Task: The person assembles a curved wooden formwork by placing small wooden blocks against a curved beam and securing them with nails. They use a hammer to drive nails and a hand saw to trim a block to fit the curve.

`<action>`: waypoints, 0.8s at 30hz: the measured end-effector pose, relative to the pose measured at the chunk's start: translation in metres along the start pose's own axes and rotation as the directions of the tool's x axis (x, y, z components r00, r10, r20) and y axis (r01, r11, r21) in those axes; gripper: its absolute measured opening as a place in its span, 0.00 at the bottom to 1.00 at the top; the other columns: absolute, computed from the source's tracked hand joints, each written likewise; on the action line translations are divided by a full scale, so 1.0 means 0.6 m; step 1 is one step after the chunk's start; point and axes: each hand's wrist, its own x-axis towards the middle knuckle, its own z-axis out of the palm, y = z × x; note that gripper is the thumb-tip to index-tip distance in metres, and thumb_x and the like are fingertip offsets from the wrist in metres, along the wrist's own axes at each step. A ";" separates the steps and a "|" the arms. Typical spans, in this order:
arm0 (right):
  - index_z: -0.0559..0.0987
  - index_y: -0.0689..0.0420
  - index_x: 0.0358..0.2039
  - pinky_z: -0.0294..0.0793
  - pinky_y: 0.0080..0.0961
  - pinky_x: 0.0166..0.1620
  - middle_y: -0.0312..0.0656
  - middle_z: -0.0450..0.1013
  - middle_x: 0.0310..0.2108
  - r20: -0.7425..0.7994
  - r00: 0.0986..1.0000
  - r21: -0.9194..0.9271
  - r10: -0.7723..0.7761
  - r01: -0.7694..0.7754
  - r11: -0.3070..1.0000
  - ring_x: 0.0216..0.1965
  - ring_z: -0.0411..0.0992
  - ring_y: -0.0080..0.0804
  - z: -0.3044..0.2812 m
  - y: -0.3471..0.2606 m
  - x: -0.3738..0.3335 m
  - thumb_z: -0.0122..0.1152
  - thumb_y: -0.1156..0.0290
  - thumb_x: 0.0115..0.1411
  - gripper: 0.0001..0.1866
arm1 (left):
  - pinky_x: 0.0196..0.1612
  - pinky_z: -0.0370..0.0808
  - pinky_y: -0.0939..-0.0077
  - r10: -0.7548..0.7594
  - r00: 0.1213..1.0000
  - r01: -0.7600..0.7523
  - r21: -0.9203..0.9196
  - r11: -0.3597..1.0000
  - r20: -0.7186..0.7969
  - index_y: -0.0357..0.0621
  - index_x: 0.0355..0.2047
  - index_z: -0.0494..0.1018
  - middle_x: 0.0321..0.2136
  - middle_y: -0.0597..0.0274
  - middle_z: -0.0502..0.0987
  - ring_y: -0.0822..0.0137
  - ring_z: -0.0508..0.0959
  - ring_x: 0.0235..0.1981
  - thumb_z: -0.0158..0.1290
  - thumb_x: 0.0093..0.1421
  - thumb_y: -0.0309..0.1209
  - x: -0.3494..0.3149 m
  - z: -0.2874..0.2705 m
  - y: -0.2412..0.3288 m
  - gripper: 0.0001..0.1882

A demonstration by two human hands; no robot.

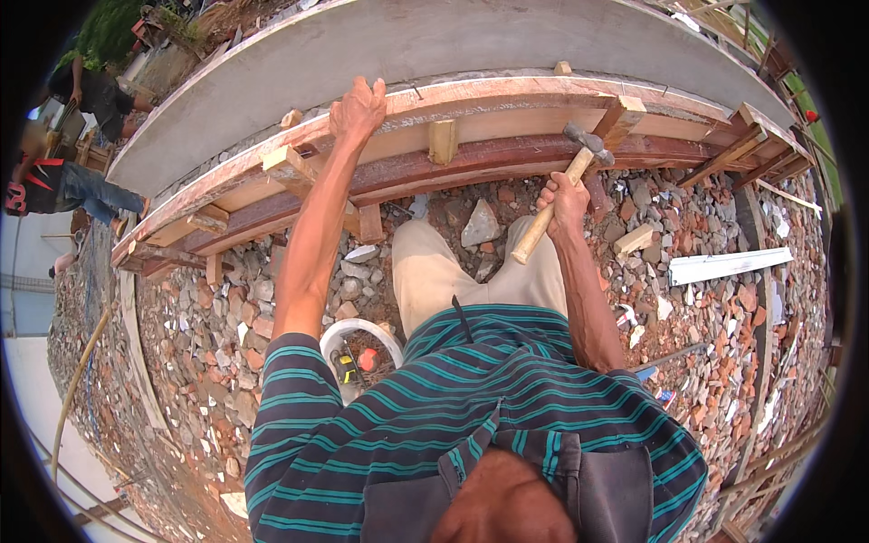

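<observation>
Rubble ground [244, 317] all around. Grey wall [453, 41] on the far side, long timber form [516, 124] just beside it, ahead of the knees. White bucket [353, 324] at left, tools inside. Hammer [579, 165] near the form, wooden handle gripped in right hand [565, 203]. Left hand [358, 110] curled at form's top edge; can't tell if it's grasping anything.
</observation>
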 end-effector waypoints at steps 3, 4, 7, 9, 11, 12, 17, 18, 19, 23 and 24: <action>0.63 0.55 0.30 0.65 0.22 0.18 0.34 0.61 0.20 -0.189 0.981 0.217 -0.039 0.081 0.973 0.16 0.60 0.22 -0.012 0.017 0.036 0.50 0.76 0.59 0.06 | 0.55 0.67 0.51 -0.039 0.999 0.039 -0.008 0.999 0.037 0.40 0.55 0.69 0.45 0.37 0.77 0.39 0.75 0.50 0.40 0.64 0.54 0.000 -0.007 0.028 0.32; 0.63 0.56 0.31 0.65 0.25 0.18 0.35 0.61 0.20 -0.246 0.969 0.258 0.006 0.059 0.964 0.16 0.61 0.23 0.040 0.049 0.021 0.50 0.77 0.59 0.06 | 0.56 0.67 0.52 -0.029 0.999 0.030 -0.021 0.999 0.018 0.41 0.55 0.69 0.45 0.37 0.77 0.40 0.75 0.50 0.40 0.63 0.54 0.005 -0.005 0.029 0.32; 0.62 0.58 0.34 0.63 0.26 0.16 0.34 0.61 0.19 0.155 0.969 0.004 0.194 -0.197 0.980 0.14 0.61 0.23 0.116 0.113 -0.037 0.52 0.78 0.58 0.08 | 0.56 0.67 0.52 -0.027 0.999 0.028 -0.019 0.999 0.023 0.41 0.55 0.69 0.45 0.37 0.77 0.40 0.75 0.51 0.40 0.63 0.54 0.004 -0.002 0.019 0.32; 0.63 0.58 0.33 0.62 0.24 0.14 0.34 0.61 0.19 0.350 0.893 -0.329 0.284 -0.167 0.930 0.14 0.61 0.22 0.090 0.092 -0.022 0.54 0.77 0.58 0.08 | 0.55 0.67 0.52 -0.015 1.000 0.016 -0.009 1.000 0.024 0.40 0.55 0.69 0.45 0.37 0.77 0.41 0.76 0.50 0.41 0.64 0.52 0.015 -0.006 0.019 0.31; 0.64 0.57 0.31 0.62 0.21 0.13 0.34 0.63 0.20 0.415 0.882 -0.521 0.226 0.027 0.853 0.14 0.61 0.21 0.032 0.053 -0.002 0.55 0.76 0.57 0.08 | 0.54 0.69 0.53 0.006 0.999 -0.006 0.010 1.000 0.038 0.39 0.54 0.69 0.43 0.39 0.78 0.42 0.77 0.48 0.42 0.65 0.49 0.011 -0.013 0.021 0.28; 0.64 0.57 0.31 0.62 0.21 0.13 0.33 0.62 0.19 0.361 0.906 -0.453 0.220 -0.035 0.891 0.14 0.61 0.20 0.019 0.047 -0.013 0.55 0.77 0.58 0.08 | 0.52 0.70 0.54 0.086 0.987 -0.100 -0.101 0.990 -0.134 0.37 0.51 0.70 0.40 0.40 0.79 0.43 0.77 0.44 0.44 0.64 0.46 0.006 -0.004 0.007 0.25; 0.64 0.56 0.31 0.64 0.23 0.17 0.34 0.62 0.21 0.007 1.000 0.012 0.030 -0.031 0.999 0.16 0.61 0.21 -0.037 0.023 -0.037 0.54 0.77 0.58 0.08 | 0.43 0.74 0.61 0.207 0.682 -0.592 -0.364 0.719 -0.701 0.33 0.43 0.71 0.33 0.48 0.78 0.51 0.79 0.35 0.48 0.62 0.31 -0.100 0.017 0.017 0.14; 0.64 0.55 0.31 0.64 0.23 0.17 0.34 0.62 0.21 -0.054 0.999 0.099 0.005 0.001 0.995 0.17 0.61 0.21 -0.043 0.025 -0.032 0.54 0.76 0.58 0.08 | 0.43 0.74 0.62 0.158 0.828 -0.483 -0.541 0.689 -0.537 0.34 0.42 0.71 0.34 0.48 0.78 0.52 0.78 0.37 0.48 0.62 0.30 -0.146 0.035 0.015 0.13; 0.64 0.55 0.31 0.65 0.23 0.18 0.34 0.61 0.21 -0.106 0.994 0.181 -0.026 0.045 0.983 0.17 0.61 0.22 -0.046 0.021 -0.018 0.54 0.76 0.58 0.08 | 0.43 0.74 0.63 0.115 0.928 -0.342 -0.686 0.642 -0.355 0.34 0.42 0.71 0.34 0.49 0.78 0.53 0.78 0.39 0.47 0.61 0.28 -0.180 0.065 0.015 0.12; 0.64 0.54 0.30 0.64 0.22 0.20 0.32 0.60 0.21 -0.257 0.966 0.369 -0.026 0.123 0.921 0.19 0.61 0.22 -0.025 0.027 0.016 0.53 0.76 0.60 0.07 | 0.61 0.65 0.54 0.027 0.992 -0.094 -0.575 0.812 -0.124 0.25 0.55 0.64 0.51 0.30 0.70 0.37 0.69 0.55 0.50 0.52 0.25 -0.199 0.197 0.009 0.29; 0.64 0.55 0.29 0.64 0.22 0.20 0.32 0.60 0.20 -0.284 0.959 0.427 0.004 0.122 0.896 0.19 0.61 0.22 -0.021 0.032 0.028 0.52 0.76 0.60 0.07 | 0.61 0.65 0.54 0.035 0.989 -0.116 -0.588 0.801 -0.147 0.26 0.56 0.64 0.51 0.31 0.71 0.38 0.70 0.55 0.49 0.50 0.23 -0.189 0.206 0.013 0.30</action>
